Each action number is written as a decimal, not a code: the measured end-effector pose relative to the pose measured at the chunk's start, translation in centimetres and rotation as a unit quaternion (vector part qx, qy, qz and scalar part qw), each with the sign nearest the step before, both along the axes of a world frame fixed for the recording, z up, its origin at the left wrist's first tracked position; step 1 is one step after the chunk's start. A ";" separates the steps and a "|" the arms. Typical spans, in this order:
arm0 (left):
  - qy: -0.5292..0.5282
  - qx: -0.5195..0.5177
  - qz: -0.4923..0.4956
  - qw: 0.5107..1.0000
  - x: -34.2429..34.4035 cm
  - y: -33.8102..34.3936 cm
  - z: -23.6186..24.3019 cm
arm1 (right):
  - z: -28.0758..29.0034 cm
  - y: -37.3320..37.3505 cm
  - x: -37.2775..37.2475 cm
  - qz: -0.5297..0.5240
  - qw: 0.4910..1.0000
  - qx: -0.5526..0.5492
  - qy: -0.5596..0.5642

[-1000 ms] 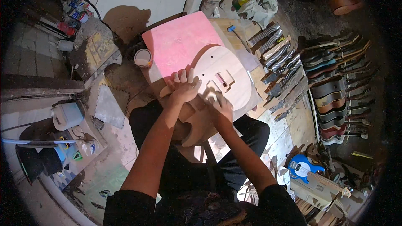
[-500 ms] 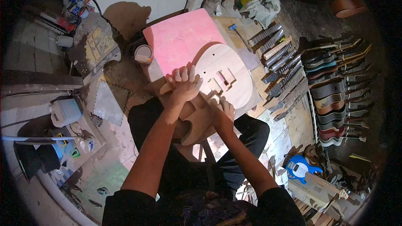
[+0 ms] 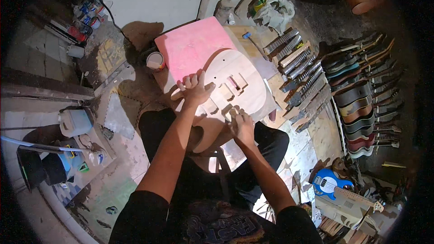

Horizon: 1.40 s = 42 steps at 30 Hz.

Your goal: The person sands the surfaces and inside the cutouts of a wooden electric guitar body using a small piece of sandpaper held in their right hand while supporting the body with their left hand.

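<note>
An unfinished pale wooden guitar body (image 3: 242,81) with routed cavities lies across my lap and a pink board (image 3: 192,47). My left hand (image 3: 195,89) presses flat on its upper horn, fingers spread a little. My right hand (image 3: 242,124) is closed at the body's near edge by the lower horn, gripping something small that I cannot make out against the wood.
A small tin can (image 3: 155,60) stands left of the pink board. Rows of guitar necks (image 3: 300,70) and several finished guitar bodies (image 3: 361,108) lie on the floor at right. A blue bass guitar (image 3: 330,183) rests lower right. Bottles and a white jug (image 3: 74,122) crowd the left.
My left hand has stayed on the upper horn. The right hand has shifted slightly along the near edge of the guitar body.
</note>
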<state>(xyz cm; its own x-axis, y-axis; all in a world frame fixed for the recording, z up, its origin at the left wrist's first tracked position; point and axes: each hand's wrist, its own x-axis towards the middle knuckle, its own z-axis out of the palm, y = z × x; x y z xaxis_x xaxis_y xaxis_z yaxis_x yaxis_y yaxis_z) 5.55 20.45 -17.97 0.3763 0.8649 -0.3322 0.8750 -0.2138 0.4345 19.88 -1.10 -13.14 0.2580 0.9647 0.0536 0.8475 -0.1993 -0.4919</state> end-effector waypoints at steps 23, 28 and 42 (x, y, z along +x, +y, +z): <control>0.011 0.096 0.023 0.995 1.0 -4.2 3.1 | 2.1 -7.0 1.1 -0.337 0.711 0.165 0.595; -0.096 0.116 0.041 0.988 -0.1 -3.4 1.8 | 3.2 -6.2 1.2 -0.283 0.443 0.077 0.847; -0.508 -0.281 -0.058 0.812 0.5 -13.6 7.4 | 4.1 -4.7 -0.3 -0.217 0.382 0.047 0.897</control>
